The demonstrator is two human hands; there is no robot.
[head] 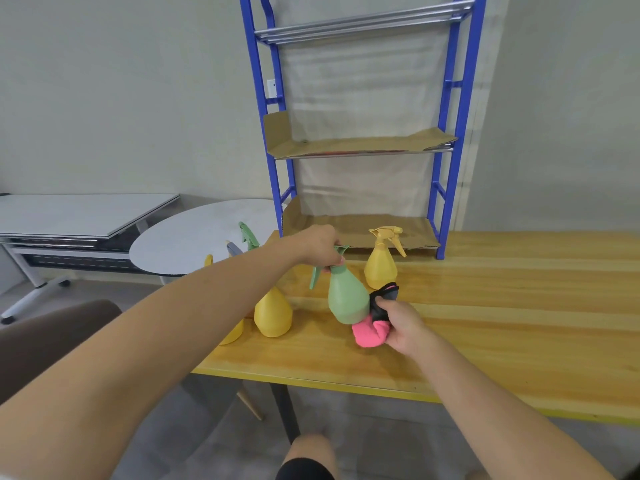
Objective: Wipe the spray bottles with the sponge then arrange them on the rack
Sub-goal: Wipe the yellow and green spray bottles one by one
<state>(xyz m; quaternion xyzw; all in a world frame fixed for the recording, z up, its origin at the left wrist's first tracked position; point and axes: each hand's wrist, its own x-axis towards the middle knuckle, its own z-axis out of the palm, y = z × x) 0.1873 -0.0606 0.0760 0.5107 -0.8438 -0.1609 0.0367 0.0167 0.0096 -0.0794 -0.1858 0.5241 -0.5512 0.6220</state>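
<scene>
Left hand (320, 245) grips green spray bottle (346, 299) by its neck, tilted over the wooden table (519, 323); right hand (401, 325) clamps pink-black sponge (369, 332) against its base. Best: rotate bottle, wipe all round. Rack (360, 147) shelves bare.

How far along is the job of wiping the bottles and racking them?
Done: nothing racked yet; the rack holds no bottles. In hand: the left hand grips the green bottle by its head while the right hand presses the sponge against its lower side. Left: shelving every bottle; the yellow bottles on the table may still need wiping.
</scene>
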